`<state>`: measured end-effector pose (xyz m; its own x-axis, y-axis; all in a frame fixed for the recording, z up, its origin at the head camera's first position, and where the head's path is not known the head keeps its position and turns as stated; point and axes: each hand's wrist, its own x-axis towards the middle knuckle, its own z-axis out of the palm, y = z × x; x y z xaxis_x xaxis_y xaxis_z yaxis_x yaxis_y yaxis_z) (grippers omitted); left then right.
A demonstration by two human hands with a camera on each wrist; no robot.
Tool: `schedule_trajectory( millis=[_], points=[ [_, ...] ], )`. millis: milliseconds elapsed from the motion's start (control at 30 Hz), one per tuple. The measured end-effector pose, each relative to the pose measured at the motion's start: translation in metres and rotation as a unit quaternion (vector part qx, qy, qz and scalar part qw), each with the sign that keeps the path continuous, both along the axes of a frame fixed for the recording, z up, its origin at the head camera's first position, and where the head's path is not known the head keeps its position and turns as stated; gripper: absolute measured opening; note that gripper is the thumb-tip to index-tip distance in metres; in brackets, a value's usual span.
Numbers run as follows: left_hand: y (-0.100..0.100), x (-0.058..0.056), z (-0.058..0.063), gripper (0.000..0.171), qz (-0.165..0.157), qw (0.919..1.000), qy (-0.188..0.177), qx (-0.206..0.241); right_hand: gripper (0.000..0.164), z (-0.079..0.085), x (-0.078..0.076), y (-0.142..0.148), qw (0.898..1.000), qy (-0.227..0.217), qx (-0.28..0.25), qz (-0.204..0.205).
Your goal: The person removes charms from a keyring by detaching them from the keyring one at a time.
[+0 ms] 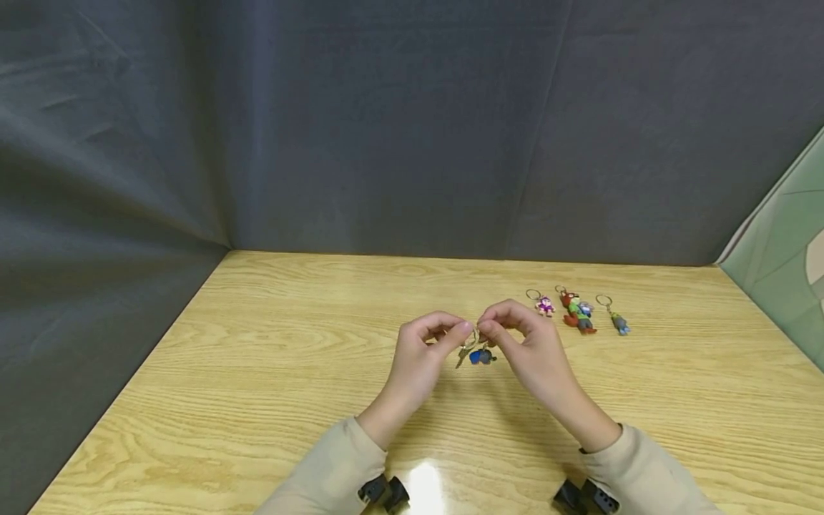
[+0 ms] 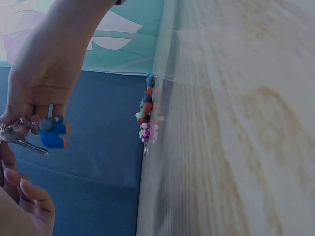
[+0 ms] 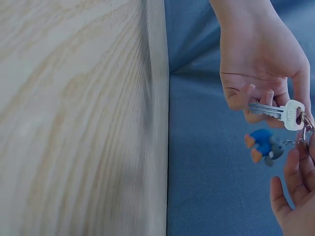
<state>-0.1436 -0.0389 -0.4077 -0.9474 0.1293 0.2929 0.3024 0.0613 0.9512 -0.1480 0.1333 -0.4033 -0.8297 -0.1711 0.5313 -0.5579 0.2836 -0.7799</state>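
Above the tabletop, my left hand (image 1: 412, 361) and right hand (image 1: 534, 357) meet at the fingertips. Thumb and forefinger of each pinch a metal key ring (image 3: 306, 119) between them. From this ring hangs a silver key (image 3: 292, 115), its blade pointing down in the head view. A small blue and grey figure keychain (image 3: 265, 143) with orange feet dangles beside the key on a short chain. Fingertips partly hide the ring, so its exact opening cannot be made out. The other fingers of both hands are loosely bent.
Beyond my right hand, on the wooden table (image 1: 290, 372), lie a purple-and-pink figure keychain (image 1: 545, 306), a cluster of red and green figures (image 1: 577, 312) and a grey-blue figure keychain (image 1: 620, 323). Dark fabric (image 1: 399, 136) hangs behind the table.
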Motion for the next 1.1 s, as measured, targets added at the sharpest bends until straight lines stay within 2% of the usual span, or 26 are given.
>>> schedule_trajectory(
  millis=[200, 333, 433, 567, 767, 900, 1000, 1100],
  points=[
    [-0.0003, -0.0006, 0.0013, 0.022, 0.028, 0.9990, -0.007, 0.033, 0.006, -0.0015, 0.0006, -0.0017, 1.000, -0.003, -0.004, 0.014],
    [-0.0006, -0.0011, 0.0018, 0.023, 0.028, 0.9989, -0.011, 0.037, 0.001, -0.0019, 0.0012, -0.0025, 1.000, 0.000, -0.007, 0.016],
    [-0.0009, -0.0011, 0.0029, 0.023, 0.027, 0.9987, -0.012, 0.042, 0.006, -0.0019, 0.0014, -0.0031, 1.000, 0.007, -0.004, 0.014],
    [-0.0016, -0.0009, 0.0040, 0.022, 0.017, 0.9990, -0.013, 0.040, 0.009, -0.0006, 0.0014, -0.0029, 1.000, 0.007, 0.000, -0.003],
    [-0.0025, 0.0001, 0.0057, 0.018, -0.034, 0.9992, -0.014, 0.017, 0.003, 0.0032, 0.0020, -0.0010, 0.999, -0.016, -0.026, -0.019],
    [-0.0027, 0.0008, 0.0060, 0.018, -0.058, 0.9982, -0.010, 0.003, 0.003, 0.0036, 0.0023, -0.0003, 0.999, -0.012, -0.030, -0.019],
    [-0.0029, 0.0006, 0.0052, 0.019, -0.061, 0.9981, -0.001, -0.007, 0.003, 0.0025, 0.0023, -0.0001, 1.000, 0.002, -0.025, -0.014],
    [-0.0032, -0.0003, 0.0043, 0.018, -0.042, 0.9988, 0.014, -0.022, 0.004, 0.0013, 0.0021, -0.0002, 1.000, 0.015, -0.023, -0.009]
  ],
)
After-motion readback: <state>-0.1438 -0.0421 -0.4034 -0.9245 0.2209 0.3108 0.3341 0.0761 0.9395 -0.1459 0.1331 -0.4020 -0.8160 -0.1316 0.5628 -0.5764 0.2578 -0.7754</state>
